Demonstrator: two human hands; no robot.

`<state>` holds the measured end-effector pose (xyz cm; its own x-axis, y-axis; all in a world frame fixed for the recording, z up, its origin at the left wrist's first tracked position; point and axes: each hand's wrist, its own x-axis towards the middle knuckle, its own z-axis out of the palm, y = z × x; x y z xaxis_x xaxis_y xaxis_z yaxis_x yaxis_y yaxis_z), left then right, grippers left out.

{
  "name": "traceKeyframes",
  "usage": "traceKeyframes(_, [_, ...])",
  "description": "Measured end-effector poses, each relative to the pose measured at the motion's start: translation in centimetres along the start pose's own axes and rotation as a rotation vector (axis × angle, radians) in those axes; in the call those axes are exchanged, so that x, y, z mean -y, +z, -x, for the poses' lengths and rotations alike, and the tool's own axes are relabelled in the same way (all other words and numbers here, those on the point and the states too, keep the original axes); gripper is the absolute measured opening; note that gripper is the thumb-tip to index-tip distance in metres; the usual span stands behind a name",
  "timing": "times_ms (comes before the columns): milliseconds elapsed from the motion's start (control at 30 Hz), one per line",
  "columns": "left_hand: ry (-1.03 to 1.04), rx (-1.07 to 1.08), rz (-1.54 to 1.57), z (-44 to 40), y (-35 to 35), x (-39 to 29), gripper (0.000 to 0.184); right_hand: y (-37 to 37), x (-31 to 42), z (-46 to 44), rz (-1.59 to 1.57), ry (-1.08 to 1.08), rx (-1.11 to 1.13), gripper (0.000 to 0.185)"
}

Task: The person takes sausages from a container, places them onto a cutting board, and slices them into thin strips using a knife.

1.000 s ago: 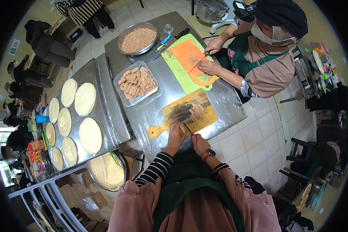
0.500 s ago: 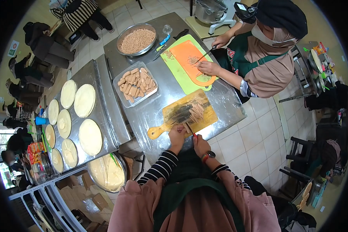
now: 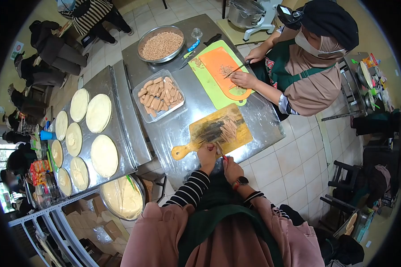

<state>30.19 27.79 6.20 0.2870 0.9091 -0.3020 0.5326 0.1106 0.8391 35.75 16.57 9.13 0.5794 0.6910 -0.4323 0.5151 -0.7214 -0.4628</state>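
Observation:
On the near edge of the wooden cutting board (image 3: pixel 198 129), my left hand (image 3: pixel 206 156) has its fingers closed on a small sausage piece (image 3: pixel 218 148). My right hand (image 3: pixel 232 170) is wrapped round a knife with a red handle (image 3: pixel 225 157), its blade slanting up and left against that piece by my left fingertips. Thin sausage strips (image 3: pixel 229 129) lie in a loose pile on the right part of the board, beyond both hands. A clear plastic container (image 3: pixel 181 106) of sausage pieces (image 3: pixel 158 99) stands behind and left of the board.
Across the table a co-worker (image 3: pixel 314 80) cuts with a knife on an orange board (image 3: pixel 216 66) over a green one (image 3: pixel 207 91). A metal bowl (image 3: pixel 140 54) of chopped pieces stands at the back. Pale flat dough rounds (image 3: pixel 104 155) lie on the left table (image 3: pixel 113 89).
The whole view has shifted slightly. My hands stay at the board's near edge with the knife at the sausage piece. The co-worker's knife has changed its angle a little.

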Motion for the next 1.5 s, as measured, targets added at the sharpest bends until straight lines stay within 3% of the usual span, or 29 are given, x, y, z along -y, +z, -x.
traceKeyframes(633, [0.013, -0.037, -0.023, 0.4, 0.4, 0.1, 0.011, 0.3, 0.9, -1.1, 0.008, 0.118, 0.119, 0.028])
traceKeyframes(1000, [0.045, -0.043, -0.035, 0.4, 0.3, 0.7, 0.013, -0.1, 0.2, 0.3, 0.044, 0.069, 0.044, 0.029])
traceKeyframes(1500, [0.079, -0.037, -0.04, 0.2, 0.1, 0.7, 0.011, -0.1, 0.9, -0.7, -0.015, 0.073, 0.109, 0.03])
